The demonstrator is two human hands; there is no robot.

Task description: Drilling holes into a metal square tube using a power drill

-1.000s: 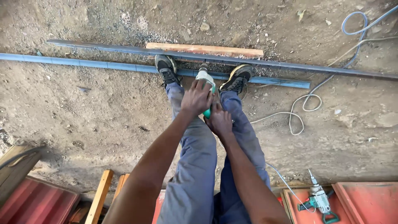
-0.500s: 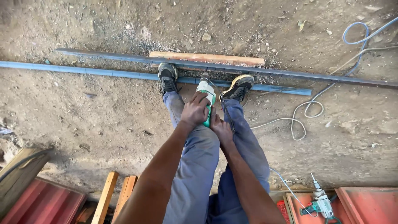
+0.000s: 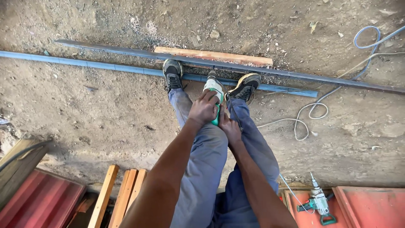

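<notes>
The left hand [image 3: 203,110] is wrapping over the top of a green and white power grinder [image 3: 214,95], fingers closed around its body. The right hand [image 3: 230,128] is sitting just behind and below the left hand, gripping the rear of the same tool; its fingers are partly hidden, but it is closed on the handle. The grinder's front end is pointing away from both hands, toward a long blue pipe [image 3: 105,66] lying on the dirt ground [image 3: 84,109] just ahead of the hands. Whether the tool is touching the pipe cannot be told.

Two shoes, one [image 3: 172,74] ahead-left of the left hand and one [image 3: 244,86] ahead-right of it, are pressing on the pipe. Just past the pipe, a dark steel bar [image 3: 320,78] is running parallel to it, and a wooden plank [image 3: 213,55] is lying along the bar's far side. A pale cable [image 3: 310,112] is looping on the ground to the right of the hands. Nearer than the right hand, at the lower right, a green electric drill [image 3: 318,202] is resting on a red metal sheet [image 3: 371,209]. Wooden slats [image 3: 105,198] are lying at the lower left.
</notes>
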